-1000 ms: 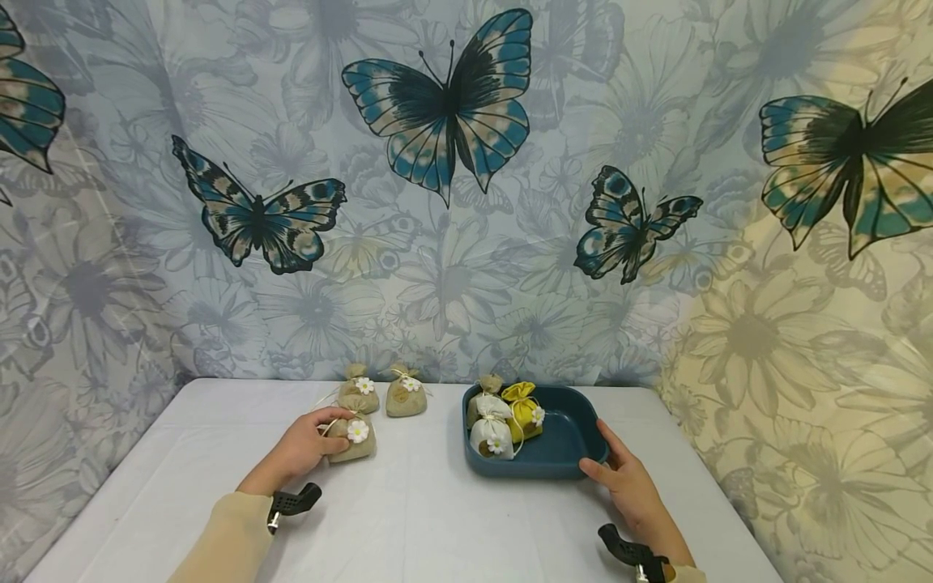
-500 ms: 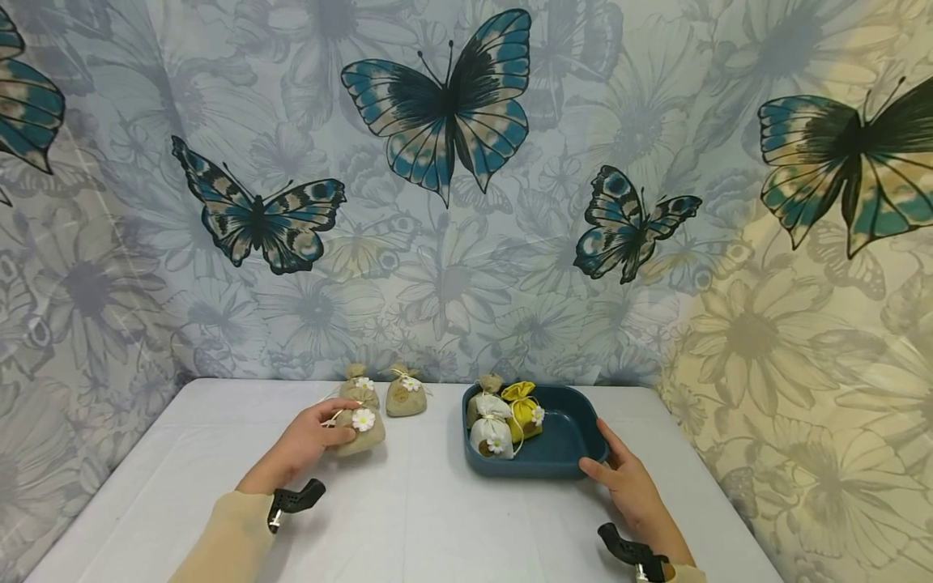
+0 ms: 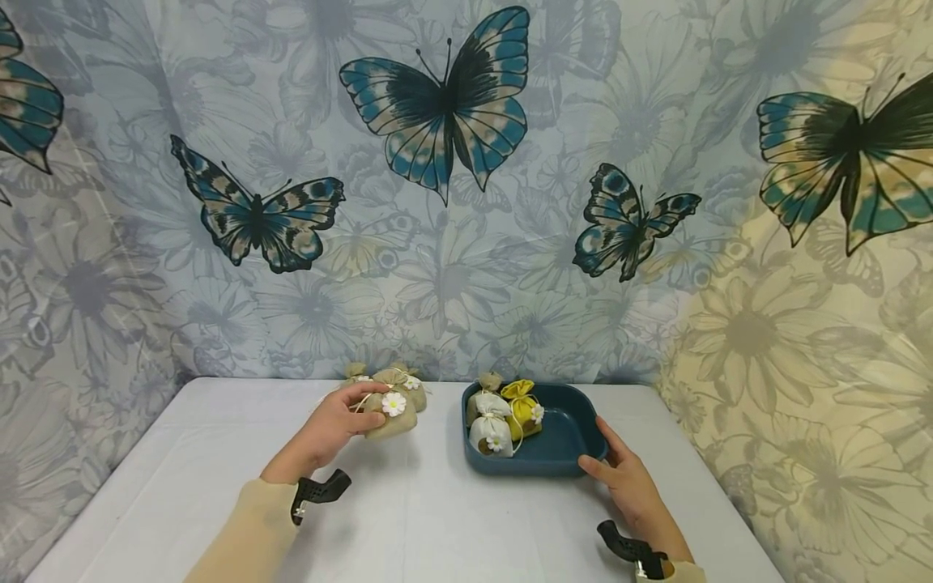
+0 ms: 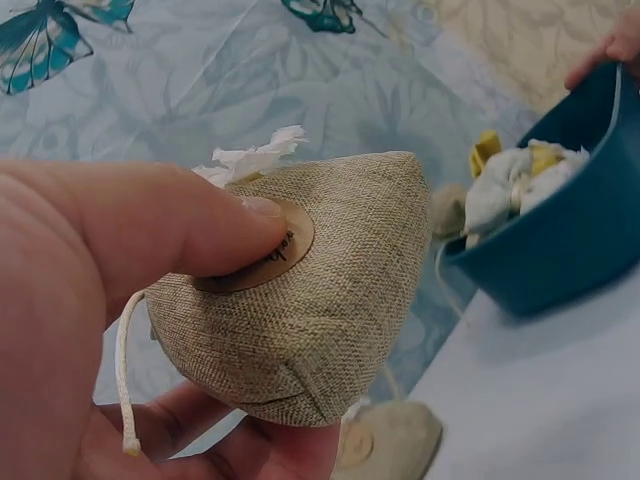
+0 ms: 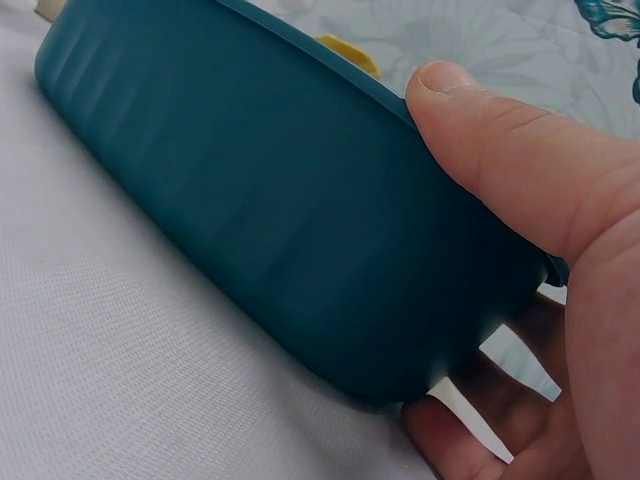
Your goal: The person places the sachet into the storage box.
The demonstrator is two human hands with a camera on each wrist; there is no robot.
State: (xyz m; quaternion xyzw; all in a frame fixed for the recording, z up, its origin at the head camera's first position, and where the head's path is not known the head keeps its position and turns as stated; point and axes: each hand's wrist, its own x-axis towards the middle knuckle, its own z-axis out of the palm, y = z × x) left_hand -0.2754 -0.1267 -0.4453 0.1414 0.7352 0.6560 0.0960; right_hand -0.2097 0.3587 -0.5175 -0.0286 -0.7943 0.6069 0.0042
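Note:
My left hand holds a beige cloth drawstring sachet with a white flower, raised above the table. In the left wrist view its thumb presses on the sachet's round brown label, and fingers support it from beneath. My right hand grips the right end of a dark teal container; the right wrist view shows the thumb on its rim and fingers around the corner. At the container's left side sit a white sachet, a yellow sachet and a beige sachet, partly hidden.
Two more beige sachets, one at the left and one at the right, stand by the table's back edge, partly covered by the held one. White cloth covers the table. A butterfly-patterned backdrop rises behind it.
My left hand has lifted the beige sachet off the table and carried it to the right, in front of the other beige sachets. The right hand and container have stayed in place.

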